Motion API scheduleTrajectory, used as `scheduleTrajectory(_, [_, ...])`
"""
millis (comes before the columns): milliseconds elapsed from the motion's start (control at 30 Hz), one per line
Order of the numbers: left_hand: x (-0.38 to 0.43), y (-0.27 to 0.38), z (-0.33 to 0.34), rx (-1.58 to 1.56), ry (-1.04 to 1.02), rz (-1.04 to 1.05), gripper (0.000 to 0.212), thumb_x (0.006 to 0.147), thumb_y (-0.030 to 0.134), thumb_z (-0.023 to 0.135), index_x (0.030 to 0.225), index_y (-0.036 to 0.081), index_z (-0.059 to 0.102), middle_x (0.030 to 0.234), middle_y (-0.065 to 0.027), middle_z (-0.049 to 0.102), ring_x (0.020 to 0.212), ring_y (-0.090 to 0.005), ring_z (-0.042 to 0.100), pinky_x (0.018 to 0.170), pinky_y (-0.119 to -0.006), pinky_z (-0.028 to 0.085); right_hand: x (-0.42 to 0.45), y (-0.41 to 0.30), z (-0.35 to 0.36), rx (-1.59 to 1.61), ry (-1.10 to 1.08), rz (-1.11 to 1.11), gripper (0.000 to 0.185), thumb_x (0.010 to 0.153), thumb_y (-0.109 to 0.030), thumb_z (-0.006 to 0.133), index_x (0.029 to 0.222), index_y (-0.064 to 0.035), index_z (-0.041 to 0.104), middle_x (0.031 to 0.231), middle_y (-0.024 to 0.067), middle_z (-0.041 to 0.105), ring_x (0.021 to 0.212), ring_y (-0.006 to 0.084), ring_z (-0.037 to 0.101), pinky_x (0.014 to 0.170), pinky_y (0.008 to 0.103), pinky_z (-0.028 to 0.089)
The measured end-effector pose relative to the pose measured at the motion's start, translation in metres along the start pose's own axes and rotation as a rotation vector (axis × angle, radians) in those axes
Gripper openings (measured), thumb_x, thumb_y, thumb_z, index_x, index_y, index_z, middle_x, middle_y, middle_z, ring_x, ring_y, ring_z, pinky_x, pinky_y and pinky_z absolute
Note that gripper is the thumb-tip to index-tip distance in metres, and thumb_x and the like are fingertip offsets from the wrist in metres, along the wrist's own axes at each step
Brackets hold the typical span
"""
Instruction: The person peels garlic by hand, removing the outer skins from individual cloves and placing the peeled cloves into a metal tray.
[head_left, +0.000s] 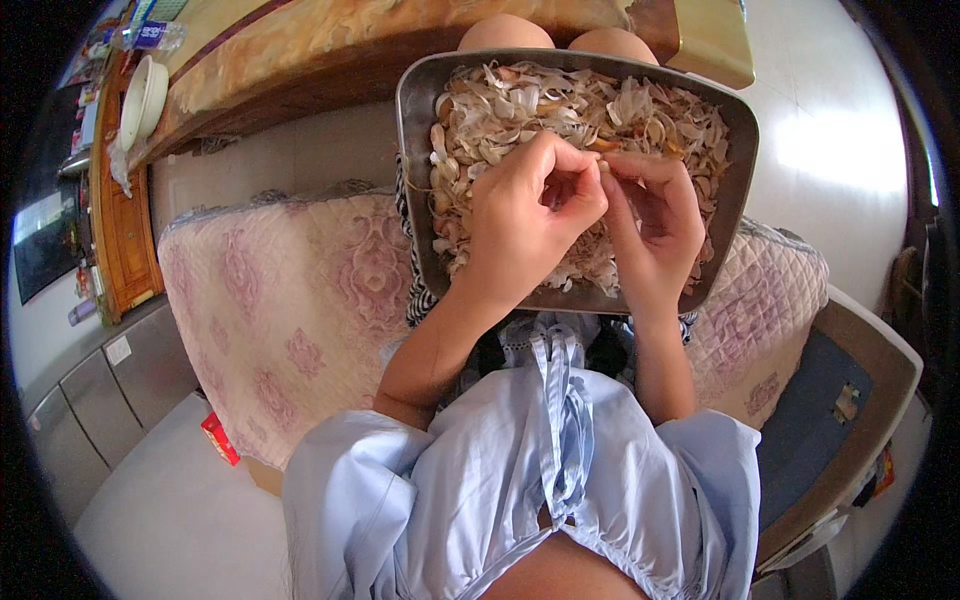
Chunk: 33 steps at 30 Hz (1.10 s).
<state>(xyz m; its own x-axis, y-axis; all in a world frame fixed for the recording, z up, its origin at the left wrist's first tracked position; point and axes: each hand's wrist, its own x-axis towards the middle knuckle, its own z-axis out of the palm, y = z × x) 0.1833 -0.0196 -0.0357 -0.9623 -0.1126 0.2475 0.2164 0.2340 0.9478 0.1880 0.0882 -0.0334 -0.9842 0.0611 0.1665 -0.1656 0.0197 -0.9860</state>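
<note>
A deep metal tray (411, 187) rests across my lap, filled with garlic skins (525, 97) and unpeeled garlic cloves (442, 161). Over its middle, my left hand (529, 199) and my right hand (660, 206) meet at the fingertips. Thumb and forefinger of each hand pinch a small pale garlic piece (604, 166), mostly covered by the fingers. Whether it is a whole clove or a bit of skin is hard to tell. Both hands hide part of the heap beneath them.
I sit on a seat with a quilted floral cover (300, 300). A marbled table edge (300, 75) lies beyond my knees (506, 34), bearing a white basin (142, 101) and a plastic bottle (154, 35). A red box (220, 439) stands at lower left.
</note>
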Motion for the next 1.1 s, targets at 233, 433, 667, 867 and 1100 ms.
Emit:
scheduleTrajectory(233, [-0.006,0.0,-0.003,-0.192,-0.071,-0.169,0.006,0.078,0.001,0.054,0.083,-0.002,0.053,0.079,-0.0041,0.057,0.068,-0.0057,0.052,0.06,-0.018,0.043,0.001,-0.001,-0.001,0.081,-0.04,0.076,0.018,0.077,0.003,0.052,0.095,0.004,0.052,0.087,0.007,0.057,0.077,0.0091,0.053,0.068,0.0196,0.043])
scheduleTrajectory(433, [-0.002,0.011,-0.008,-0.126,-0.145,-0.139,0.009,0.079,0.003,0.053,0.087,-0.002,0.053,0.08,-0.0031,0.056,0.068,-0.0052,0.052,0.062,-0.018,0.042,0.004,-0.009,-0.007,0.101,-0.088,0.175,0.017,0.079,0.0,0.051,0.095,0.0014,0.054,0.082,0.0023,0.056,0.07,0.005,0.051,0.057,0.0159,0.04])
scheduleTrajectory(667, [0.005,0.016,-0.007,-0.147,-0.159,-0.153,0.008,0.079,0.004,0.053,0.086,-0.001,0.054,0.077,-0.0025,0.056,0.067,-0.0053,0.051,0.06,-0.018,0.041,0.007,-0.007,-0.007,0.108,-0.084,0.151,0.018,0.078,0.0,0.051,0.096,0.0005,0.053,0.078,0.0009,0.053,0.067,0.0042,0.049,0.055,0.0156,0.039])
scheduleTrajectory(867, [0.009,0.024,-0.007,0.019,-0.143,-0.018,0.008,0.077,0.004,0.056,0.083,0.0,0.054,0.072,-0.0034,0.056,0.062,-0.0064,0.051,0.055,-0.019,0.04,0.012,-0.011,-0.012,0.218,-0.117,0.215,0.017,0.079,0.0,0.05,0.095,0.001,0.052,0.075,-0.0003,0.051,0.065,0.0046,0.048,0.058,0.0159,0.04])
scheduleTrajectory(1100, [0.007,0.02,-0.015,0.138,-0.103,0.081,0.007,0.078,0.005,0.055,0.083,0.0,0.054,0.069,-0.0044,0.055,0.057,-0.0075,0.049,0.052,-0.02,0.039,0.008,-0.013,-0.008,0.209,-0.136,0.201,0.016,0.079,-0.002,0.052,0.095,0.0013,0.052,0.076,-0.0001,0.05,0.068,0.005,0.048,0.06,0.017,0.04])
